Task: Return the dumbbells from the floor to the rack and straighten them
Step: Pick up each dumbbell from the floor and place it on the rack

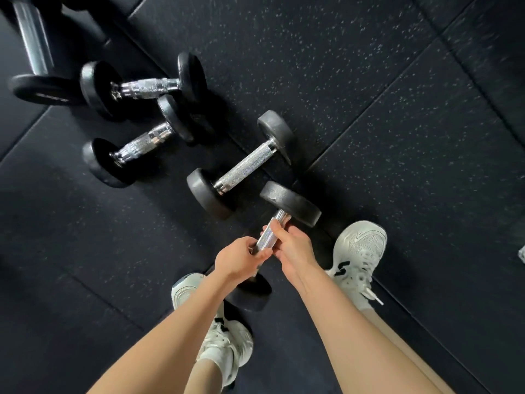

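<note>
A black dumbbell with a knurled chrome handle lies between my feet, and both hands grip that handle. My left hand holds its lower part, my right hand the upper part. Its near head is partly hidden under my left wrist. A second dumbbell lies just beyond it on the floor. Two more, a middle-left dumbbell and a farther dumbbell, rest at the left. No rack is in view.
A larger dumbbell with a long chrome bar lies at the top left. My white sneakers, the left shoe and right shoe, stand on the black speckled rubber floor mats. Mat seams cross the floor.
</note>
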The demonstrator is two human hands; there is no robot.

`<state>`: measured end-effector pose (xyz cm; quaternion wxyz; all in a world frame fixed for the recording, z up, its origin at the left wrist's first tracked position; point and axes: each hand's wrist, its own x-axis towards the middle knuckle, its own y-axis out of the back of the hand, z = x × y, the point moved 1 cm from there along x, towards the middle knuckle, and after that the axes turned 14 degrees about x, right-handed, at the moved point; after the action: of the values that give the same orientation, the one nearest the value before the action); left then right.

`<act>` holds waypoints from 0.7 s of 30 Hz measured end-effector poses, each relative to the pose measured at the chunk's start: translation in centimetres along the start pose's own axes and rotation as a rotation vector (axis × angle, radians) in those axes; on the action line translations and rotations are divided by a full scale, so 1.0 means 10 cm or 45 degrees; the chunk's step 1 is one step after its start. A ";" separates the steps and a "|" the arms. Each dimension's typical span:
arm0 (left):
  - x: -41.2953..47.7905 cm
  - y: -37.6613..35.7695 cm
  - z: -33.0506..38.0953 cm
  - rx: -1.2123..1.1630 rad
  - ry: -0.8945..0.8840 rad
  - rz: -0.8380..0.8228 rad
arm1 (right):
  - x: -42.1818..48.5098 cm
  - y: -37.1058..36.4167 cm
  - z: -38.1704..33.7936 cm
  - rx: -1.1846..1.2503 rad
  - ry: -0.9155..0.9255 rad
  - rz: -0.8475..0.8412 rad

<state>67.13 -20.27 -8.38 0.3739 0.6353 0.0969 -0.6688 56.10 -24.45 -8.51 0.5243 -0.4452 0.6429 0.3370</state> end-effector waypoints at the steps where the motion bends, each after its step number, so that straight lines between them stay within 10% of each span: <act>1: -0.16 0.05 0.04 -0.027 -0.003 0.007 | -0.15 0.00 -0.06 -0.002 0.003 0.008; 21: -4.85 2.43 2.53 -0.019 -0.195 0.276 | -5.12 0.09 -2.74 0.013 0.441 0.032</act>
<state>58.42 -34.28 49.11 0.4550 0.5862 0.0039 -0.6703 47.76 -37.58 47.43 0.4037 -0.4856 0.7310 0.2585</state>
